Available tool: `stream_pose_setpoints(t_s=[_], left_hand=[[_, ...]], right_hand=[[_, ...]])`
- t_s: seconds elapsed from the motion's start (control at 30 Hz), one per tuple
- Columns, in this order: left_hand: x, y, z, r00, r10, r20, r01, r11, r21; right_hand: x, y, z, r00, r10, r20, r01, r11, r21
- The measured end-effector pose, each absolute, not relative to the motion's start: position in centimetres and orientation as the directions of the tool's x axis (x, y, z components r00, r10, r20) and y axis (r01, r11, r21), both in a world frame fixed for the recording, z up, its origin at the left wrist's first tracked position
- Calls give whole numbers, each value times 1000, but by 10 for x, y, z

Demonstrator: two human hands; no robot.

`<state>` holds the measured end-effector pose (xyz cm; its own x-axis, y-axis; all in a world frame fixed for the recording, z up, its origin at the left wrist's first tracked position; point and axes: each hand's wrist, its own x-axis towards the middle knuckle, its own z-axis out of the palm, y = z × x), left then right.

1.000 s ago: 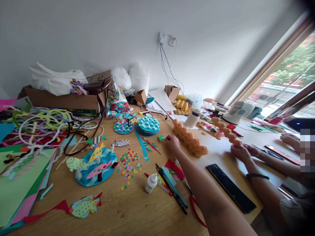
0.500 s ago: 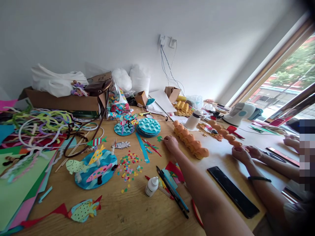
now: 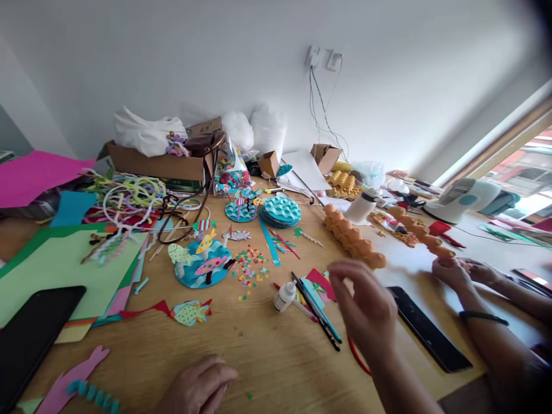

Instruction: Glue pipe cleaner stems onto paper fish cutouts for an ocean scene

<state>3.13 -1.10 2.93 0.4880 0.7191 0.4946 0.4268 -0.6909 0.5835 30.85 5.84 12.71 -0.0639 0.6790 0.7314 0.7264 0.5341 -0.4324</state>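
My left hand (image 3: 200,382) rests low on the wooden table, its fingers loosely bent and nothing visible in them. My right hand (image 3: 366,310) is raised over the table between pencils and a black phone, slightly blurred. Its fingers are curved, with a gap towards the thumb, and I see nothing held. Left of it stands a small white glue bottle (image 3: 284,296). Black and blue pencils (image 3: 317,313) lie beside paper scraps. Beyond, a green paper piece with a twisted pale stem (image 3: 309,236) lies flat. A patterned paper fish (image 3: 191,313) lies above my left hand.
Paper fish stand on a blue wavy disc (image 3: 202,282); confetti (image 3: 250,267) lies beside it. Stacked blue discs (image 3: 280,210), an orange egg-carton strip (image 3: 353,238) and a black phone (image 3: 431,328) are around. At right, another person's hands (image 3: 452,273) hold a second strip.
My right hand has pulled back from the green piece at the table's middle and lifted towards me. My left hand has come into view. The view has turned left.
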Motion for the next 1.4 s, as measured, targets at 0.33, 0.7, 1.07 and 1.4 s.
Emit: stream_pose_setpoints(t_s=[0.33, 0.7, 1.07, 1.4], left_hand=[[-48, 56, 49, 344, 937, 65, 832, -335, 443], [-40, 71, 38, 368, 925, -93, 865, -304, 400], [-40, 78, 43, 401, 905, -145, 865, -321, 386], [-42, 81, 41, 414, 897, -154, 858, -327, 397]], right_hand=[[220, 0, 41, -393, 816, 424, 588, 577, -566], [210, 6, 17, -345, 881, 323, 557, 469, -685], [210, 6, 18, -314, 902, 296, 561, 428, -708], [209, 8, 17, -319, 905, 283, 570, 421, -706]])
